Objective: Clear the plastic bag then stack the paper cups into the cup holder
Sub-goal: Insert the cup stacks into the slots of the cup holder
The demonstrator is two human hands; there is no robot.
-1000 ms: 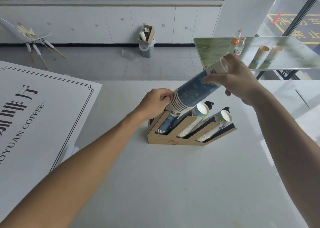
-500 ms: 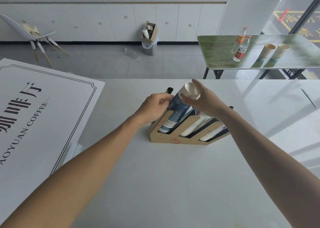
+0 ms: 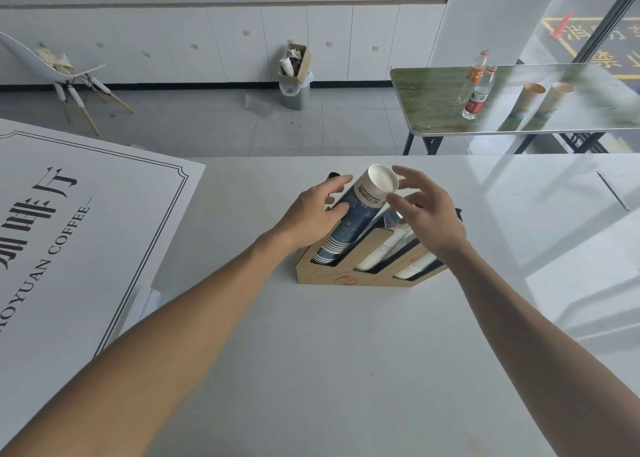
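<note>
A brown cardboard cup holder (image 3: pixel 349 278) with three slanted slots stands on the white counter. A stack of blue paper cups (image 3: pixel 356 217) lies in the left slot, its white open mouth facing up and away. White cup stacks (image 3: pixel 381 252) fill the middle and right slots. My left hand (image 3: pixel 311 210) rests against the left side of the blue stack, fingers spread. My right hand (image 3: pixel 426 210) hovers just right of the stack's mouth with fingers apart, holding nothing. No plastic bag is in view.
A large white coffee sign (image 3: pixel 69 221) lies on the counter at the left. Beyond the counter stands a green table (image 3: pixel 436 110) with two bottles and two paper cups. A bin (image 3: pixel 294 89) and a white chair (image 3: pixel 41 65) stand on the floor behind.
The blue cup stack has slid down into the left slot. My right hand has let go of its top and opened. My left hand's fingers have loosened.
</note>
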